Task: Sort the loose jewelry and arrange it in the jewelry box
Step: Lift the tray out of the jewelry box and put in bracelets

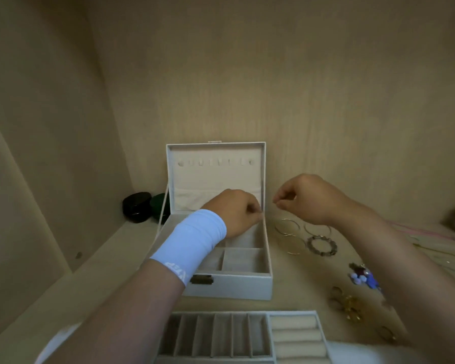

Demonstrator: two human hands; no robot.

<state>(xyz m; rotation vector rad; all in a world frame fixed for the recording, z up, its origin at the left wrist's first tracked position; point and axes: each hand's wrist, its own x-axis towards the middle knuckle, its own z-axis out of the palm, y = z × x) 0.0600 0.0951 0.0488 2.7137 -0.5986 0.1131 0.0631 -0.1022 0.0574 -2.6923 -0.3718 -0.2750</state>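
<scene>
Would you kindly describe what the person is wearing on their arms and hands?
The left hand and right hand are bare. A pale blue-white wristband with white lettering near its edge wraps the left wrist. The right wrist and both forearms are uncovered.

Counted on the shelf:
- one white hinged jewelry box (229, 286)
- one grey velvet divider tray (222, 334)
- two dark round lidded cases (137, 207)
- three thin gold wire bangles (290, 234)
- one dark beaded bracelet (313, 249)

Smaller pieces are too blurred to be counted.

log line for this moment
jewelry box open; left hand curled over box; right hand curled beside it; grip contents unclear; bangles loose
</scene>
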